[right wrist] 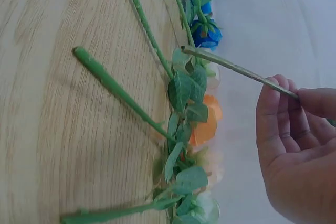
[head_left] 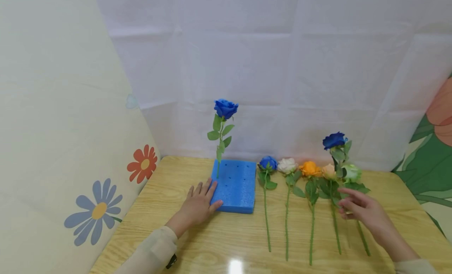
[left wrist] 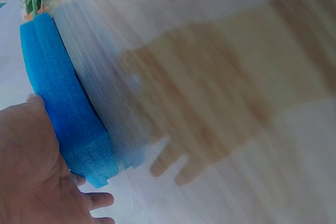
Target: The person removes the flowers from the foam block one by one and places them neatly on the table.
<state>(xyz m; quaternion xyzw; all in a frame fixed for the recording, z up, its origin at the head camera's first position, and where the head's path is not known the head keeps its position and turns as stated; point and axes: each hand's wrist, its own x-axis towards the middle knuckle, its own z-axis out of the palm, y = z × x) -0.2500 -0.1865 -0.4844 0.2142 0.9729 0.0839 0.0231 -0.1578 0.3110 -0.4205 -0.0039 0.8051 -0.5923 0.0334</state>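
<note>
My left hand rests beside a blue foam block, touching its left edge with fingers straight and spread. In the left wrist view the palm and thumb lie along the side of that block. One blue rose stands upright in the block near its back left, and small dark holes dot the top. My right hand pinches the stem of another blue rose between thumb and fingers. That rose is held up above the lying flowers, its cut stem end free in the air.
Several roses lie in a row on the wooden table, stems toward me: blue, white, orange, peach and pale green. A white cloth hangs behind the table.
</note>
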